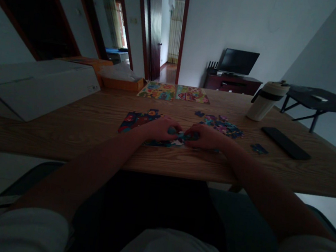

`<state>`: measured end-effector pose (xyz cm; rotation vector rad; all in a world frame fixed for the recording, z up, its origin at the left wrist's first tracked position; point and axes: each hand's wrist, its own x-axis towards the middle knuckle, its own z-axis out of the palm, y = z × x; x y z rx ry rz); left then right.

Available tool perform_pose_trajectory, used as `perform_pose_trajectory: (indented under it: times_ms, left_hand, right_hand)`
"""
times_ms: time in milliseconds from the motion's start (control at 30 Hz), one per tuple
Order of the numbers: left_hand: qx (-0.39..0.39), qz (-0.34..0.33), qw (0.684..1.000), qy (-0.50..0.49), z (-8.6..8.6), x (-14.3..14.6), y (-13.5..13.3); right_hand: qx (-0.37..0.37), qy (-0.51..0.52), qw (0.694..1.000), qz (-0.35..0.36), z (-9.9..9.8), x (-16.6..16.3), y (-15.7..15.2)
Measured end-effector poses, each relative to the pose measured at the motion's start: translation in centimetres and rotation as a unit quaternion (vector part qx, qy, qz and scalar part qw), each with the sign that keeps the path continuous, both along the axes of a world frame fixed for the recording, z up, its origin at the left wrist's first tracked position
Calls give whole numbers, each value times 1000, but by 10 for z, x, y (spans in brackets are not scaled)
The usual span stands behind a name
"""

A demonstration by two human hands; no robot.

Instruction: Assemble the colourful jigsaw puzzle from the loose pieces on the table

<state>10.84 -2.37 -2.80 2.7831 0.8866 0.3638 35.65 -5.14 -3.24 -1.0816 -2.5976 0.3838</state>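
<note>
My left hand (160,128) and my right hand (206,137) meet over a partly assembled dark blue jigsaw puzzle (139,120) on the wooden table (93,132). Both hands have their fingers curled and pinch a small teal puzzle piece (180,135) between them. A heap of loose puzzle pieces (222,125) lies just beyond my right hand. One single piece (259,148) sits alone to the right.
Two finished colourful puzzles (174,92) lie at the table's far edge. A white tumbler (266,101) and a black phone (285,142) are on the right, a white box (46,87) and an orange box (123,82) on the left.
</note>
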Motion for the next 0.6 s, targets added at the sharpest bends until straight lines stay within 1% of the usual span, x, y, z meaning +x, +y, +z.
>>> perform_pose_trajectory:
  times_ms: [100,233,300,400,467,600]
  left_hand:
    - [-9,7,1000,-16,2,1,-2]
    - [-21,29,997,-62,1,1,1]
    - [-9,51,996,-69,0,-1,4]
    - [14,70,996,-51,-1,-3,8]
    - [18,56,998,-31,-2,-3,8]
    - [12,-16,1000,2,-2,-2,7]
  right_hand:
    - [12,-11,1000,7,0,1,0]
    - [27,-24,999,9,-2,3,3]
    - [29,-28,999,9,-3,4,5]
    - [32,-30,999,14,-5,3,9]
    - [47,-35,998,-17,-6,1,12]
    - [91,-44,988,-120,-7,-3,14]
